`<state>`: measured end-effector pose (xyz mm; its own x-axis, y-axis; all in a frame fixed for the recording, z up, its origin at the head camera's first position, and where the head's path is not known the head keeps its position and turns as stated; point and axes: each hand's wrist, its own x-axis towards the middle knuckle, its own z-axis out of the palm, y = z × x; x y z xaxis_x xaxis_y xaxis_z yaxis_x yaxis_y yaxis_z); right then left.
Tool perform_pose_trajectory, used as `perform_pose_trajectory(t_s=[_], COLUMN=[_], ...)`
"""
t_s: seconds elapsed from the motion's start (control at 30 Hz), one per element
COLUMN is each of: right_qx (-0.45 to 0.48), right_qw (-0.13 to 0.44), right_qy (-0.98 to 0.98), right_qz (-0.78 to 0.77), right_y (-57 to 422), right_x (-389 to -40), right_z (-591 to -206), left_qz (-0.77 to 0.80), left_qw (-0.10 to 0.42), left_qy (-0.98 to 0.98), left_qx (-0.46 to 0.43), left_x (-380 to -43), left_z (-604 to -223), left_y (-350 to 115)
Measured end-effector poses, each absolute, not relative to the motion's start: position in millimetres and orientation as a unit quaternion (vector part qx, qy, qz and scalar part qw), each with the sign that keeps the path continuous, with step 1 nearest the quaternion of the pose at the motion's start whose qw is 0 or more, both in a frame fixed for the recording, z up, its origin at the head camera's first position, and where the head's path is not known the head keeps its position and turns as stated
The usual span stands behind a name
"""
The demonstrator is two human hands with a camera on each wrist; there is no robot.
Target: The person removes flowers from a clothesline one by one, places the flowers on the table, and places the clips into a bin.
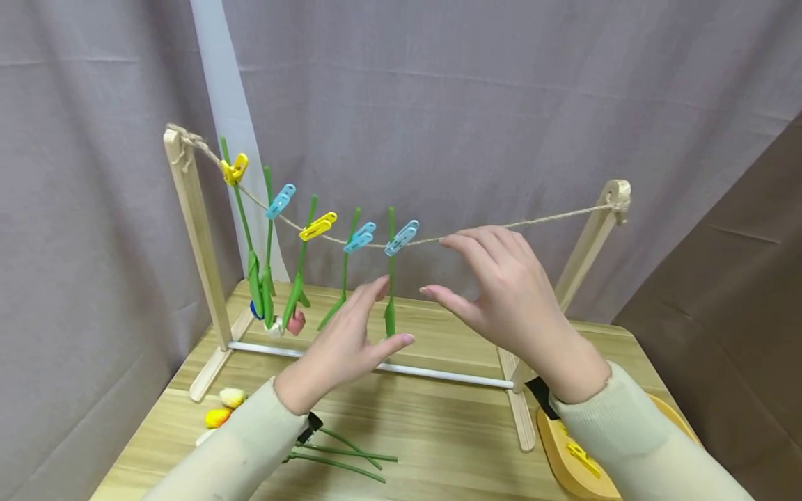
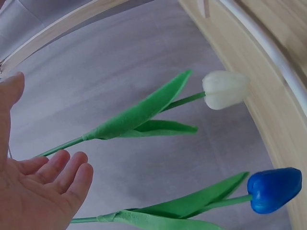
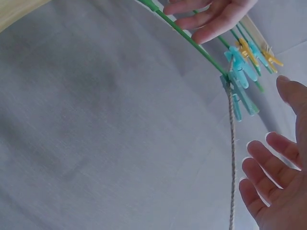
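Several artificial tulips hang head down from a twine line (image 1: pixel 554 217), each stem held by a blue or yellow clothespin. My left hand (image 1: pixel 351 341) is held beside the rightmost stem, fingers extended and thumb apart; whether it touches that stem is unclear. In the left wrist view, a white tulip (image 2: pixel 225 90) and a blue tulip (image 2: pixel 274 190) hang beyond my fingers. My right hand (image 1: pixel 501 285) is raised near the twine, right of the last blue clothespin (image 1: pixel 402 238), with nothing in its loosely spread fingers. The right wrist view shows that clothespin clamped on stem and twine.
A wooden frame with left post (image 1: pixel 197 236), right post (image 1: pixel 589 250) and a white crossbar (image 1: pixel 451 376) stands on the wooden table (image 1: pixel 438 431). Loose tulips (image 1: pixel 233 397) lie under my left forearm. At right, a yellow tray (image 1: pixel 551 445) contains a yellow clothespin (image 1: pixel 583 459).
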<state>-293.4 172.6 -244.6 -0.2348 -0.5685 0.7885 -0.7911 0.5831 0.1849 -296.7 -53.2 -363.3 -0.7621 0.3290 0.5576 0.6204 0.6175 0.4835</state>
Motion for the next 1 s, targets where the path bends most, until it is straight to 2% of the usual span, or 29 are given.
perform_pose_trajectory(t_s=[0.47,1.0], right_qx=[0.441,0.462], right_qw=[0.423,0.409], right_qy=[-0.785,-0.781], right_qz=[0.099,0.097], right_y=[163,158], right_x=[-323,-341], right_z=[-239,-240], left_qz=[-0.372,-0.398], left_qw=[0.232,0.289], left_qy=[-0.859,-0.827], left_qx=[-0.264,-0.272], left_x=[-309,-316], left_z=[-355,-353], left_y=[-48,-41])
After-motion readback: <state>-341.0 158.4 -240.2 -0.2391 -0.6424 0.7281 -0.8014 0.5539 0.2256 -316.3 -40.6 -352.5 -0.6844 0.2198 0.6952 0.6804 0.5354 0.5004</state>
